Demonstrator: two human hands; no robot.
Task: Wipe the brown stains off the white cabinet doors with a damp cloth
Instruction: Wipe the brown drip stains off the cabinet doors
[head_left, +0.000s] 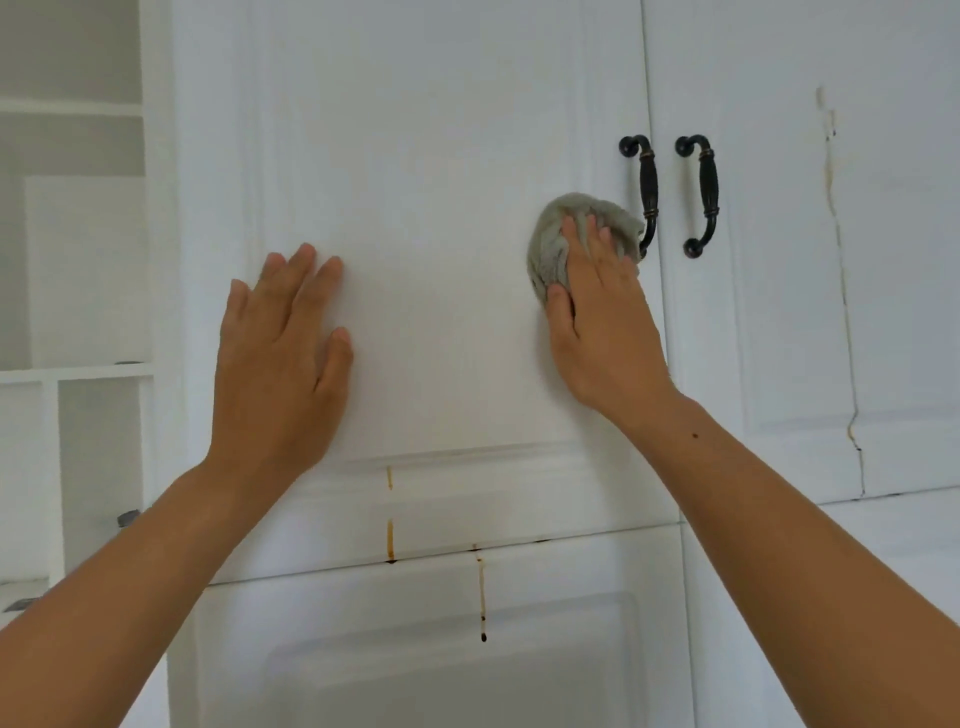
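Observation:
My left hand (283, 343) lies flat, fingers straight, against the panel of the left white cabinet door (441, 156). My right hand (597, 317) presses a bunched grey cloth (550, 244) against the same door's right side, just left of its black handle (644, 192). Brown drip stains (389, 540) run down the door's lower rail, and another drip (481, 592) continues onto the lower door (415, 649). A long thin brown streak (839, 249) runs down the right cabinet door (883, 208).
A second black handle (702, 195) sits on the right door, close to the first. White open shelving (72, 369) stands at the left. Small dark hinge parts (126, 517) show near the shelf edge.

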